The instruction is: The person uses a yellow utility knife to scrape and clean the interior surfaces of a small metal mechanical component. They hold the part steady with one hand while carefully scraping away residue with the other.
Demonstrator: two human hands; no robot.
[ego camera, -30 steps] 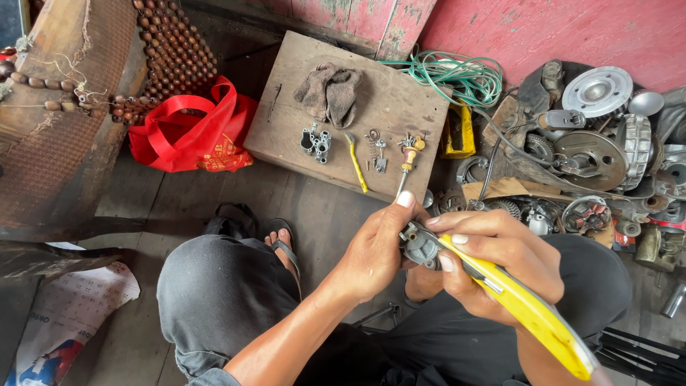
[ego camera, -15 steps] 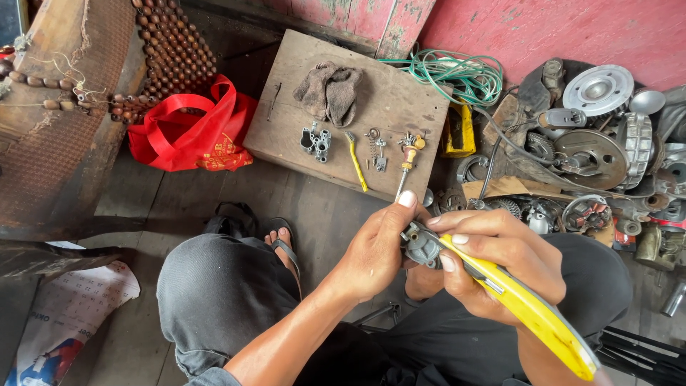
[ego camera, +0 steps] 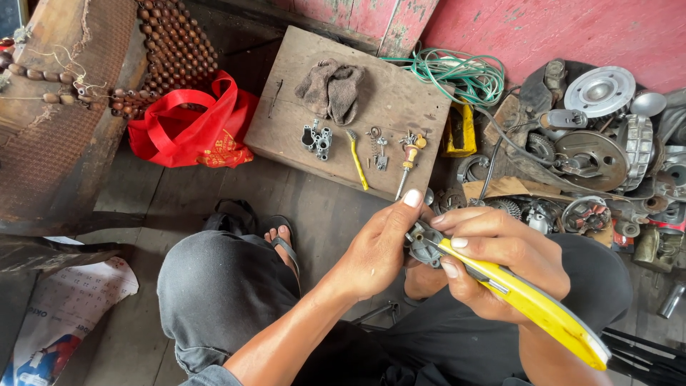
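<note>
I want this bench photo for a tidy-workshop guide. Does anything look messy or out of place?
Yes. The green wire lies in a loose tangle, spilling off the wooden board. A crumpled rag sits on the board, and metal engine parts are heaped on the floor at right. Small parts on the board lie in a rough row.

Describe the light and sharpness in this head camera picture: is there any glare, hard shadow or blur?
Head view: soft, even daylight, no hard shadows; the left hand, right hand and yellow-handled tool look sharp; mild shine on the round metal disc; the wooden board is clear; edges bend slightly, as from a wide lens.
</note>
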